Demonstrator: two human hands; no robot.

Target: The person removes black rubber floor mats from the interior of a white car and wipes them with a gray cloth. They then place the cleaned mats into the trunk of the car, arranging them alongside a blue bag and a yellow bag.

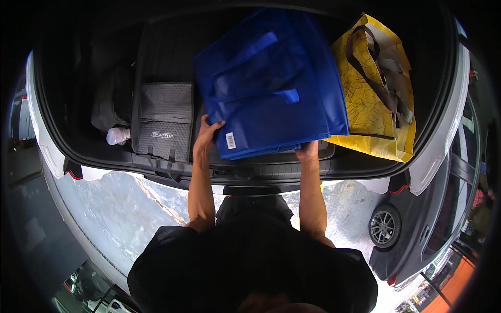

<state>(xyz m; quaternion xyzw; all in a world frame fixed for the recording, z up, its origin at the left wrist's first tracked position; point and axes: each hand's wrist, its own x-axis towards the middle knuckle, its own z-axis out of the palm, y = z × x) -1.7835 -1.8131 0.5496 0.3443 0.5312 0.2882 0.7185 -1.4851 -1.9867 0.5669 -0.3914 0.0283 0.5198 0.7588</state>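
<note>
A large blue bag (pixel 261 116), folded flat with two blue strap handles, lies tilted in an open car boot. My left hand (pixel 207 131) grips its near left corner, with the thumb on top and the other fingers hidden beneath. My right hand (pixel 308 149) is under its near right edge, palm side up, and most of its fingers are hidden by the bag. Beside my left hand lies a folded grey quilted bag (pixel 166 115) with dark straps hanging at its near edge.
A yellow shopping bag (pixel 365 94) with brown handles stands at the boot's right. On the left are a dark bag (pixel 112 101) and a pale bottle (pixel 118 136). The boot sill (pixel 250 171) runs before me. A dark car (pixel 412 224) is parked at the right.
</note>
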